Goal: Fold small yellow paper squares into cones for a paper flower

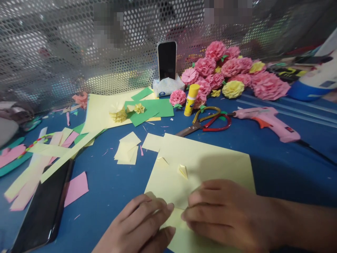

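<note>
A small pale yellow paper piece lies at the near edge of the blue table, pinched between both hands; most of it is hidden under the fingers, so its long axis cannot be read with certainty, though the visible strip runs from the left fingertips toward the near right. The left hand rests palm down, its fingers together and pressed on the piece's left end. The right hand lies curled over the right end, its fingers closed on the paper and almost touching those of the left.

The piece sits on a large pale yellow paper sheet whose long axis runs from the near side away toward the upper left, one corner pointing at the scissors. Two small folded yellow paper bits lie on that sheet just beyond the hands. To the left is a little stack of yellow paper squares, and farther left a black phone lies flat among pink and yellow paper strips.

Beyond the sheet are the scissors with yellow and red handles, a yellow glue stick standing upright, a pink hot glue gun and green paper sheets. A heap of pink and yellow paper flowers lies against the perforated metal screen, beside a second phone propped upright.
</note>
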### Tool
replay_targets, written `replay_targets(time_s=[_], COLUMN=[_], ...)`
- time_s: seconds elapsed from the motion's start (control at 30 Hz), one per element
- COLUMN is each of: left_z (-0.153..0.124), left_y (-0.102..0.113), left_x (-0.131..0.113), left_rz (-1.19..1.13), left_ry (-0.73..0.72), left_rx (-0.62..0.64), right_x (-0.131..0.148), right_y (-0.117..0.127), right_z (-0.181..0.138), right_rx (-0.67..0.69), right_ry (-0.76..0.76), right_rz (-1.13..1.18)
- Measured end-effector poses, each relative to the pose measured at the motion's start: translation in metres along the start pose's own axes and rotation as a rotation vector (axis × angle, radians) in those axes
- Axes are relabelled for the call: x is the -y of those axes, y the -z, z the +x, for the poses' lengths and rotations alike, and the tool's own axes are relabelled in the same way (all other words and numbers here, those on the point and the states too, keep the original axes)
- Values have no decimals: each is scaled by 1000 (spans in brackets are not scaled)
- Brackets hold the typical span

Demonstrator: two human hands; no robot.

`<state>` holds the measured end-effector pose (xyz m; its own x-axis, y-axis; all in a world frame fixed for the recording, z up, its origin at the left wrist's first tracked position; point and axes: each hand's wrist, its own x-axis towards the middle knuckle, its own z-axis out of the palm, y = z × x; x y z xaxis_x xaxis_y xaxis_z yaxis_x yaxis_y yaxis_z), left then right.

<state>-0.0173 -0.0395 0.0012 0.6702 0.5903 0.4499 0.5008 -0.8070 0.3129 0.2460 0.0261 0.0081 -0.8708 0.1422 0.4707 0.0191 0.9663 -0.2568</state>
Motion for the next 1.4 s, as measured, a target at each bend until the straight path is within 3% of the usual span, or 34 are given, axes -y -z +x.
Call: replay_targets(time_s=[0.77, 1.03, 1.3, 1.37, 1.4], left_z=[-5, -6, -6, -1, 1], left_y=[-2, -23, -13, -3, 2], left_x=[2, 3, 6, 7, 8], left_rz=[30, 237, 288, 301, 315], left_ry=[-13, -162, -217, -257, -258], left_rx=[6, -187, -104, -40, 103], right_x=[-2, -5, -2, -1, -1], right_y=[2, 5, 2, 2, 3], right_z=[-2, -1, 0, 0, 0], right_rx=[71, 69, 16, 17, 18], right_ry=[3, 27, 7, -1, -3], right_rz=[30, -7, -94, -93, -96])
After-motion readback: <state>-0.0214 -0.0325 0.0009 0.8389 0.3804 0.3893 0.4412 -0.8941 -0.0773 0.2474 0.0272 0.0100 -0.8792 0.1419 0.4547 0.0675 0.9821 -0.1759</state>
